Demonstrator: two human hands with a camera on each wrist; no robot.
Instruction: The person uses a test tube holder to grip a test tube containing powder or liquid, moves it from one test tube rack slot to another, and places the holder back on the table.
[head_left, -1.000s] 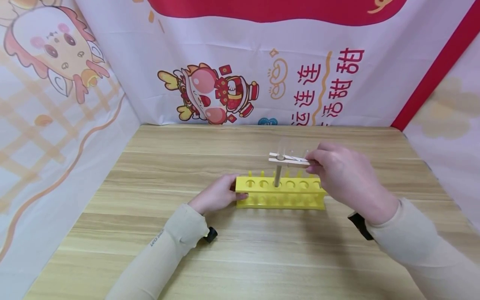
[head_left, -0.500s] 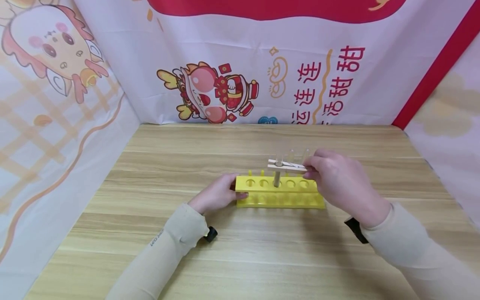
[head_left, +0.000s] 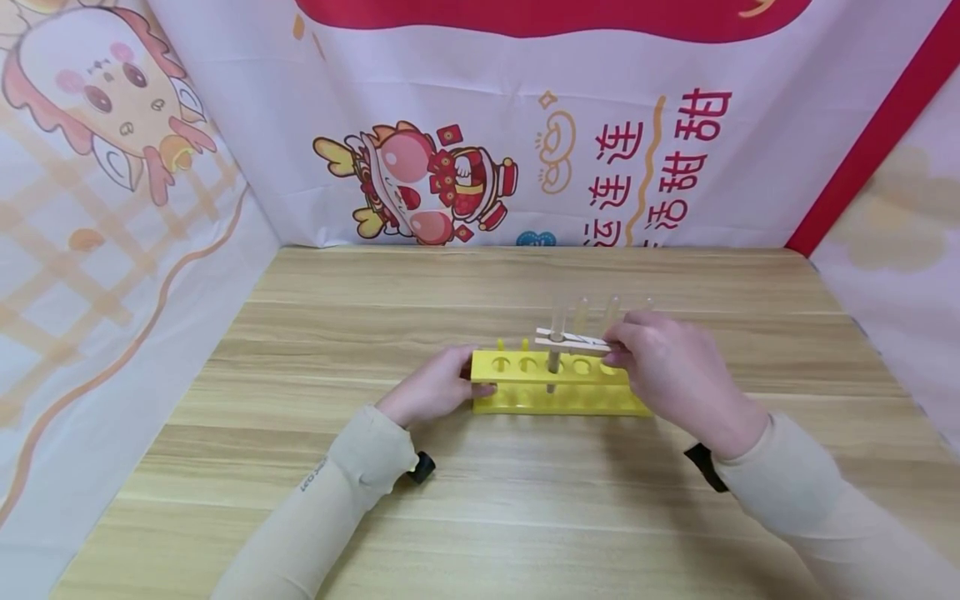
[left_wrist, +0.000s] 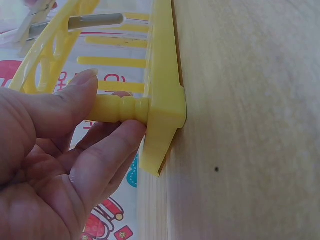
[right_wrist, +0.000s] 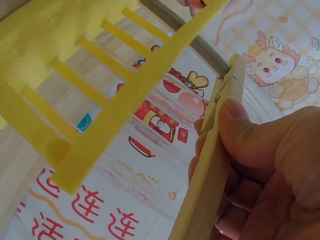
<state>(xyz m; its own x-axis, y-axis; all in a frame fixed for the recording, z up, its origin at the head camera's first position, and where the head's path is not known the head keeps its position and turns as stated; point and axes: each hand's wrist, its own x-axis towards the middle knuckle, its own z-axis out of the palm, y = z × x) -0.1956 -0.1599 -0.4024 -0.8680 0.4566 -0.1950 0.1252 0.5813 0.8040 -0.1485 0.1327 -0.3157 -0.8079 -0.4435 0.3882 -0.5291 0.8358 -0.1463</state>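
Observation:
A yellow test tube rack stands on the table, with a row of round holes along its top. My left hand holds its left end; in the left wrist view the thumb and fingers close round the yellow end post. My right hand grips a wooden test tube clamp by its handle, above the rack. Held upright in the clamp's tip is a glass test tube with grey-brown contents. Its lower end passes through the third hole from the left and appears to hang above the rack's base.
Several clear test tubes stand upside down at the back of the rack, partly behind my right hand. Two bare yellow pegs show at the back left. Printed cloth walls enclose the wooden table behind and at both sides.
My right hand has come down with the clamp, lowering the test tube further through the rack's hole. More of the clear tubes behind shows above the clamp. My left hand has stayed put.

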